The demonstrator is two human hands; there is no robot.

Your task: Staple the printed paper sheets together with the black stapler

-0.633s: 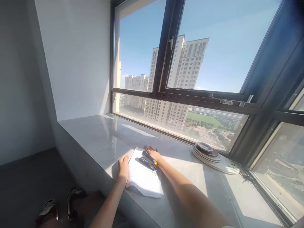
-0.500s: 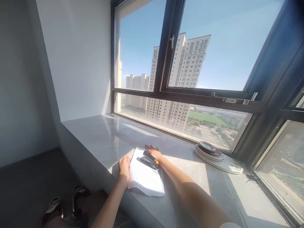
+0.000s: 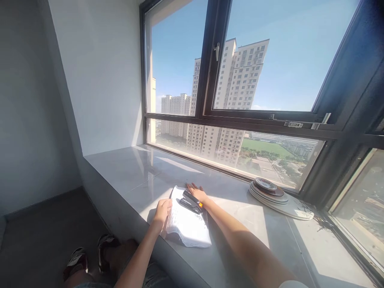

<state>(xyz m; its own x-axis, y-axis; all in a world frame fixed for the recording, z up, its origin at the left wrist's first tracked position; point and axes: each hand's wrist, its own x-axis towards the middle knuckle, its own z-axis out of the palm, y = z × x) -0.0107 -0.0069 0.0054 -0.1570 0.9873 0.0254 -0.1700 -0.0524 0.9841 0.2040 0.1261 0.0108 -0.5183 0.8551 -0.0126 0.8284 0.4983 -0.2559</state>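
Note:
A stack of printed white paper (image 3: 189, 224) lies on the grey stone window sill (image 3: 129, 172). My left hand (image 3: 163, 213) grips the stack's left edge, fingers curled over it. A black stapler with an orange tip (image 3: 192, 201) rests on the paper's far end. My right hand (image 3: 197, 193) lies flat, fingers apart, on the sill just behind the stapler, touching the paper's far right corner.
A pile of round plates (image 3: 271, 192) sits to the right by the window frame, with a tangle of dark cord (image 3: 322, 222) beyond it. The sill drops off at its front edge to a dark floor, where my shoes (image 3: 90, 256) show.
My left hand has slid a little to the right and closed over the paper's left edge. My right hand and the stapler stay put; the view has shifted slightly.

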